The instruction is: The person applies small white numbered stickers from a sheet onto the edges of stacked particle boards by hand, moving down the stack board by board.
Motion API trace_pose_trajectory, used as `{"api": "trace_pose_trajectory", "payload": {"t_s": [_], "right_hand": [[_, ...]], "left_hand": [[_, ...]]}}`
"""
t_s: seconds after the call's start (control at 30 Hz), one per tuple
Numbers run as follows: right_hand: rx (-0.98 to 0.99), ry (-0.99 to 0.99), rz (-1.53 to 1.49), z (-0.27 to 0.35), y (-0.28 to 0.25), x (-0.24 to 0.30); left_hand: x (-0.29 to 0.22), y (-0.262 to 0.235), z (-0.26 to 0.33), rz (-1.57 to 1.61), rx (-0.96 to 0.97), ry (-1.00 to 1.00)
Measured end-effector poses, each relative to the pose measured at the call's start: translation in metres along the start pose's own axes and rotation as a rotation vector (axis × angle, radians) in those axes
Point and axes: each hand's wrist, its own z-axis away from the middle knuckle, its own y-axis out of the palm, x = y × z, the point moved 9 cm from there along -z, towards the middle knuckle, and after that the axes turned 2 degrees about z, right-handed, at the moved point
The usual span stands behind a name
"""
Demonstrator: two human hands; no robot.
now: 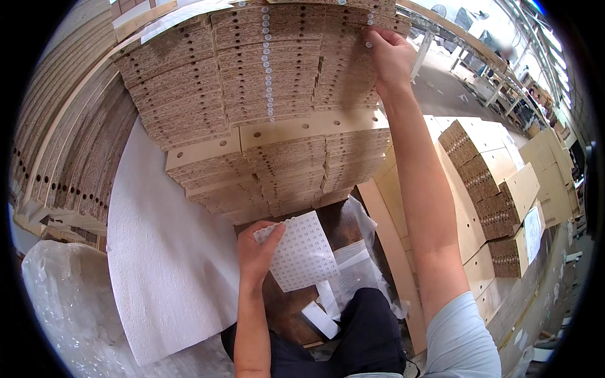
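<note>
My left hand [255,251] grips a white sheet of small printed stickers [304,253] by its upper left edge, low in front of the stack. My right hand [394,60] reaches up to the right part of a tall stack of particleboard panels [265,69]. Its thumb and fingers are pinched together against a panel edge; anything between the fingertips is too small to make out. A small round white sticker [368,45] sits on a panel edge just below them. A vertical row of similar round stickers [268,75] runs down the stack's middle column. Dark drilled holes line the panel edges.
More panels [69,164] stand on the left, beside a white foam sheet [170,252] and clear plastic wrap [69,309]. Further panel stacks [488,183] lie on the right. White paper scraps [321,318] lie between my legs. A long worktable [460,31] stands behind.
</note>
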Motion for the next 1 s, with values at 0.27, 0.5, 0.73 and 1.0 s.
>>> {"api": "trace_pose_trajectory", "payload": {"t_s": [0.27,0.5,0.73,1.0], "right_hand": [[-0.059,-0.085,0.138,-0.002,-0.005,0.012],[-0.079,-0.043,0.142,-0.007,-0.01,0.012],[-0.015,-0.135,0.342,-0.013,-0.019,0.014],[-0.001,-0.193,0.421,-0.005,-0.008,0.024]], "left_hand": [[-0.002,0.002,-0.002,-0.051,0.0,0.057],[0.001,0.008,0.0,-0.044,0.036,0.019],[-0.004,0.009,0.004,-0.066,0.036,0.02],[-0.006,0.014,0.004,-0.106,0.039,0.054]]}}
